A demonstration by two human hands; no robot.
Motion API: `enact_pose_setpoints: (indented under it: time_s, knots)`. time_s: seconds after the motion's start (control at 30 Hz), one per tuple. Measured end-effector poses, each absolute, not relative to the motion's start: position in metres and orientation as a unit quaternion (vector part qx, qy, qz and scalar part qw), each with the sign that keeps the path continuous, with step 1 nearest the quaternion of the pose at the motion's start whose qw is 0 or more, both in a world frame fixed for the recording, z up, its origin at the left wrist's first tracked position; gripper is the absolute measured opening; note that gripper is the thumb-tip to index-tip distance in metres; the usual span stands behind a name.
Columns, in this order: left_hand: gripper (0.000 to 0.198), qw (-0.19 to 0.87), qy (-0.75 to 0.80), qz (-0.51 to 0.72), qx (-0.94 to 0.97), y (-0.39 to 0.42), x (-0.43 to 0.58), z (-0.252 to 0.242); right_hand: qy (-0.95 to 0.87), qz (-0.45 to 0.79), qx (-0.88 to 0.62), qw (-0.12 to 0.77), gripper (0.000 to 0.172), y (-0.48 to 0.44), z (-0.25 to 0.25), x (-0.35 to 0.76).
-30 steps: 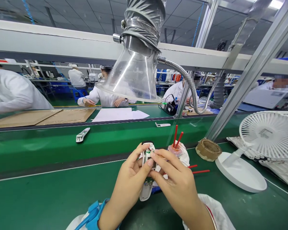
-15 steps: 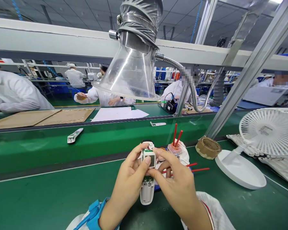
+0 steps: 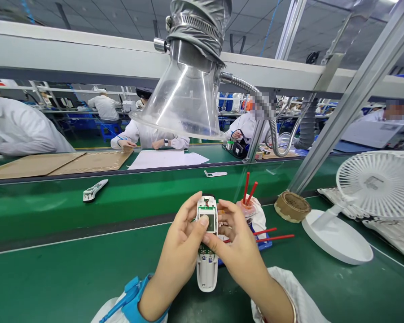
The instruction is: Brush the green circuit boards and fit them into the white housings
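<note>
Upright in front of me is an open white handheld device (image 3: 207,271), shaped like a forehead thermometer, showing a green circuit board and a small square display (image 3: 210,224). My left hand (image 3: 179,244) is wrapped round its left side, thumb on the display. My right hand (image 3: 240,251) holds the right side, with the thumb against the board just below the display and the fingers bent behind the edge. Part of the board is hidden by my thumbs. A blue wrist strap (image 3: 132,297) circles my left wrist.
Beyond the bench runs a green belt carrying a similar device (image 3: 94,190) and a flat white cover (image 3: 216,174). Red sticks (image 3: 252,193), a tape roll (image 3: 292,206) and a white fan (image 3: 340,237) stand to the right. A clear fume hood (image 3: 185,103) hangs overhead. Co-workers sit opposite.
The device and cover on the belt have shifted left. My right index finger has lifted off the top of the device, and its thumb has moved slightly left. My left thumb stays on the display.
</note>
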State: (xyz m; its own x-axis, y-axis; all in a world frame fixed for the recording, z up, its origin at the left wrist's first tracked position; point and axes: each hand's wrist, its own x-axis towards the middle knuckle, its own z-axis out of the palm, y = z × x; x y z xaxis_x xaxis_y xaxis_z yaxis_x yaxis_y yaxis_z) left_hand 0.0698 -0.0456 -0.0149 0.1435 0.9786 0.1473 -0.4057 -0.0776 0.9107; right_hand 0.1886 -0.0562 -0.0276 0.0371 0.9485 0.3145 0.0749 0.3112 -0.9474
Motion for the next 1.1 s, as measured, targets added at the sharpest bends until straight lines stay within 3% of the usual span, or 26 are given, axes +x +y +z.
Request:
enact_pose_setpoints:
  time_s: [0.2, 0.5, 0.77, 1.1]
  knots:
    - [0.056, 0.616, 0.326, 0.568, 0.438, -0.042, 0.068, -0.015, -0.605, 0.535, -0.342, 0.48, 0.034, -0.055, -0.024, 0.185]
    - [0.053, 0.593, 0.354, 0.587, 0.422, -0.034, 0.074, -0.014, -0.518, 0.668, -0.35, 0.405, 0.053, -0.049, -0.034, 0.188]
    - [0.055, 0.59, 0.342, 0.562, 0.467, -0.036, 0.069, -0.014, -0.553, 0.627, -0.37, 0.405, 0.044, -0.047, -0.037, 0.185]
    - [0.059, 0.611, 0.317, 0.511, 0.514, -0.044, 0.062, -0.009, -0.522, 0.667, -0.337, 0.413, 0.048, -0.058, -0.037, 0.186]
